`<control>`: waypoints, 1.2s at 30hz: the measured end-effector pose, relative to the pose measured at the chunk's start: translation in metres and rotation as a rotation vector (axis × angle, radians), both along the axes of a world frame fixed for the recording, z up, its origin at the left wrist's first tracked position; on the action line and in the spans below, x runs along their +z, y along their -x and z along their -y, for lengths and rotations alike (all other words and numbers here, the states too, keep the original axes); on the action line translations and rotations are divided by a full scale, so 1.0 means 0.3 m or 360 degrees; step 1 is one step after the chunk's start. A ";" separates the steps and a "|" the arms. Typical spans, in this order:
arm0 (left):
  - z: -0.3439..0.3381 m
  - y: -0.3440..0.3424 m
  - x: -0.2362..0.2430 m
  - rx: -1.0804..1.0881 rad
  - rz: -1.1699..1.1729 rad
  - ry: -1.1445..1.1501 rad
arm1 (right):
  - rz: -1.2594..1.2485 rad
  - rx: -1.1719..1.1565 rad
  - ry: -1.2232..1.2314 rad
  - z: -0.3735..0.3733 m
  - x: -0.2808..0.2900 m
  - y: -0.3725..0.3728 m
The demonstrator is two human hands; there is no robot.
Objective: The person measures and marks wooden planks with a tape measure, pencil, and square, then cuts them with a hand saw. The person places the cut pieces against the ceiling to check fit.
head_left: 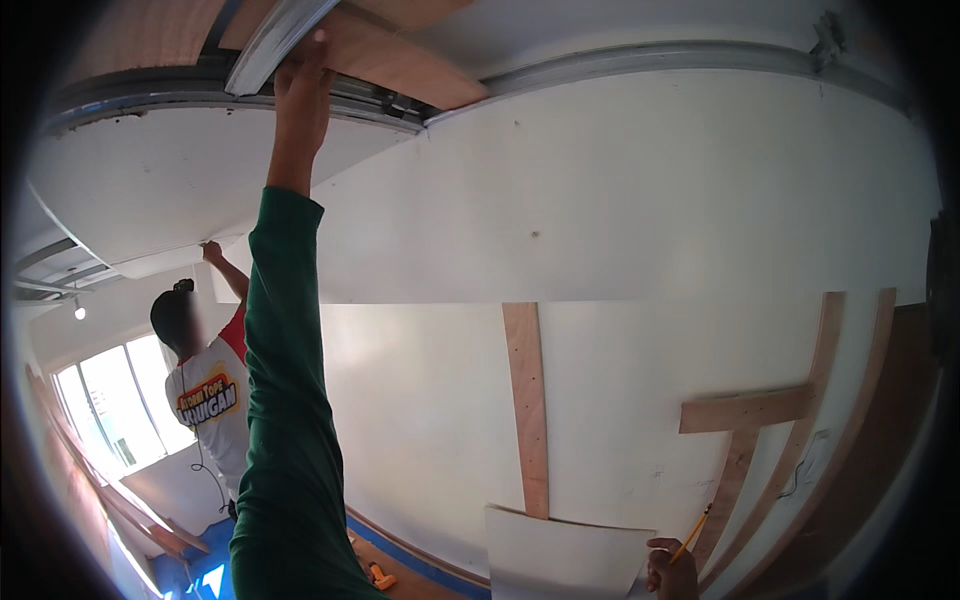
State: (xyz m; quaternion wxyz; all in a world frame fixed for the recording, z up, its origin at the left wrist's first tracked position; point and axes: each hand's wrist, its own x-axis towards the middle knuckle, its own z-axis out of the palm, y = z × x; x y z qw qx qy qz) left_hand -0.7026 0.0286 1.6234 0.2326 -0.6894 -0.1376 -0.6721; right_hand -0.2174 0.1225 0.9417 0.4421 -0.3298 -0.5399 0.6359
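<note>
- Left hand is at the straight, pale-grey metal channel beside the flat white ceiling board's edge; I can't tell its grip.
- Channel looks light, stiff, maybe slippery; I'd grasp its long edges. Upper end's cut off.
- Right hand is clamped on a slim yellow pencil.

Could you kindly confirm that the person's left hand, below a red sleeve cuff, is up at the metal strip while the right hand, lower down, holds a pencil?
Not quite: the head view shows the left sleeve is green, not red. The left hand is indeed up at the metal strip, and the right hand, lower down, holds a pencil.
</note>
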 end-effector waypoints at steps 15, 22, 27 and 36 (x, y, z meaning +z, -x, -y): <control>-0.001 -0.154 -0.055 0.0617 0.0627 0.0105 | 0.0060 0.0326 0.0175 -0.184 -0.172 -0.205; -0.038 -0.220 -0.040 0.0662 0.0765 0.0124 | 0.0047 0.0493 0.0256 -0.232 -0.195 -0.239; 0.016 -0.144 -0.033 0.0499 0.0788 0.0253 | 0.0025 0.0575 0.0329 -0.246 -0.252 -0.265; -0.027 -0.110 -0.002 0.0327 0.1017 0.0040 | -0.0029 0.0589 0.0337 -0.258 -0.284 -0.262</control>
